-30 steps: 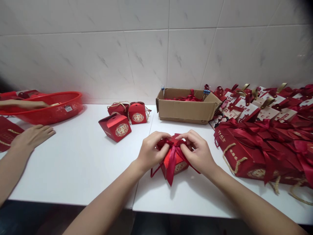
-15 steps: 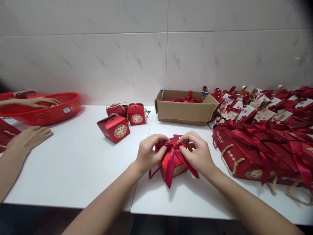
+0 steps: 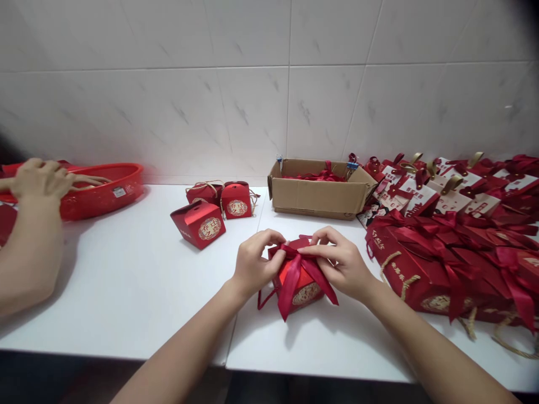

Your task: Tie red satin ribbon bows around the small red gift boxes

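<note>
A red gift box (image 3: 306,293) with a gold emblem stands on the white table in front of me. A dark red ribbon bow (image 3: 290,286) sits on its top, two tails hanging down the front. My left hand (image 3: 260,259) pinches the bow's left loop between thumb and fingers. From the other side, my right hand (image 3: 340,260) has its fingertips on the ribbon near the knot, thumb and forefinger closed on it. The fingers partly hide the right loop. A dark red cord handle shows at the box's left side.
Several red boxes (image 3: 197,225) with rope handles stand left of centre. Behind my hands is a cardboard box (image 3: 320,196) of red ribbons. Finished gift boxes (image 3: 421,269) crowd the right. At left, a co-worker's hands (image 3: 42,179) are by a red plastic basin (image 3: 101,205).
My right fingers have shifted inward over the knot, and the ribbon tails have moved slightly left. The co-worker's nearer hand has risen from the table to the basin.
</note>
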A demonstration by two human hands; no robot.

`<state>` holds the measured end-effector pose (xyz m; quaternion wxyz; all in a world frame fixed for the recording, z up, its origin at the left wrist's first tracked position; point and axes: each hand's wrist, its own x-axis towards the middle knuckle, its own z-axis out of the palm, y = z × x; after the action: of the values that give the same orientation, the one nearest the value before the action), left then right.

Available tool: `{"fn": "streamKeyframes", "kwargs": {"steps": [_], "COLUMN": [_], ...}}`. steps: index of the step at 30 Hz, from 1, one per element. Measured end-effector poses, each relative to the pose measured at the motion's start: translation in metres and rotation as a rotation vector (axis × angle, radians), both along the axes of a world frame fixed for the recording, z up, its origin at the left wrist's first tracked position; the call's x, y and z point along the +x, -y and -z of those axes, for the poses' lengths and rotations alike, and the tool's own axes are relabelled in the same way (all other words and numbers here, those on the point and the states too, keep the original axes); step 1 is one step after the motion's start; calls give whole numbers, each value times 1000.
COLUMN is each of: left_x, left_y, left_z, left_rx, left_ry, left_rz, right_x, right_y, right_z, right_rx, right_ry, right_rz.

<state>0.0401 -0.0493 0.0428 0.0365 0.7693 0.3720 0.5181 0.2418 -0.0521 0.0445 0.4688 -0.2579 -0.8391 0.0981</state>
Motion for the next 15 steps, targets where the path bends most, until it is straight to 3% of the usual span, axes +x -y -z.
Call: {"fn": "streamKeyframes", "kwargs": {"steps": [6, 15], "left_x": [-1, -5], "left_y": [-2, -4], "left_z": [-5, -3], "left_rx": [-11, -60], "left_ry": [-21, -91], "left_rz": [-90, -67], "right_x": [5, 9], "right_y": [-3, -3], "right_z": [3, 1], "right_rx": [25, -109], "right_ry": [66, 159], "right_rz": [-46, -115]}}
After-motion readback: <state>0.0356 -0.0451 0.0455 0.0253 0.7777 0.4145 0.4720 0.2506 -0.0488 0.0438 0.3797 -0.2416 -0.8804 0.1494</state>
